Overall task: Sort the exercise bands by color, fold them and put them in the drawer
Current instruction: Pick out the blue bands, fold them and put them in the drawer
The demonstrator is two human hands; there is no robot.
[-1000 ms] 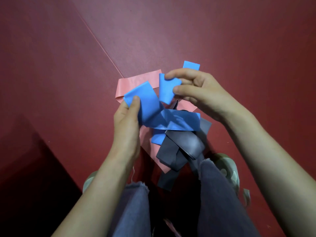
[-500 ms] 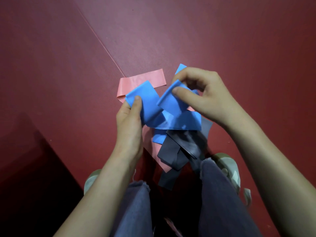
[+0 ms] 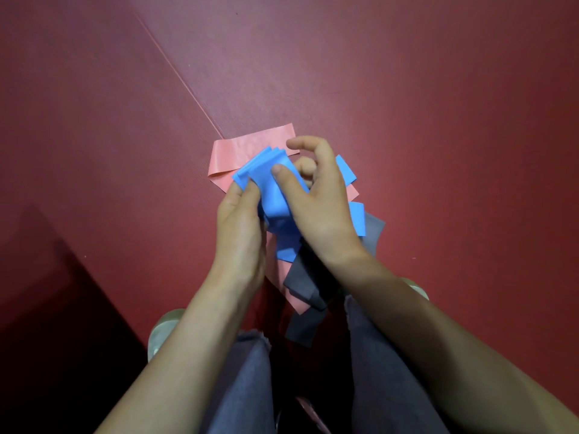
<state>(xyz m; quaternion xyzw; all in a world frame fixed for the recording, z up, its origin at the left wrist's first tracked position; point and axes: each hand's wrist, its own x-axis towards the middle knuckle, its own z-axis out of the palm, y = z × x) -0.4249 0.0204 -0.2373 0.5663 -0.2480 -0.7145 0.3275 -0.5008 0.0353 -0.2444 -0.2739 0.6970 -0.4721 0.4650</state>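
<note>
A blue exercise band (image 3: 269, 180) is folded into several stacked layers between both hands above the floor. My left hand (image 3: 241, 227) pinches the stack's near left corner. My right hand (image 3: 319, 202) holds the fold from the right, thumb pressed on top of it. More blue band (image 3: 357, 219) hangs below and behind my right hand. A pink band (image 3: 238, 151) lies flat on the floor under the hands. A dark grey band (image 3: 300, 280) lies in loops near my knees. No drawer is in view.
The floor is a dark red mat (image 3: 438, 120) with a seam (image 3: 181, 79) running diagonally from upper left toward the bands. My legs in grey trousers (image 3: 244, 386) and pale shoes (image 3: 163, 333) fill the bottom. A dark shadowed area (image 3: 47, 339) lies at lower left.
My right hand has brought its end of the blue band over to the left hand's end, so the loose loop is now a stacked fold held by both hands.
</note>
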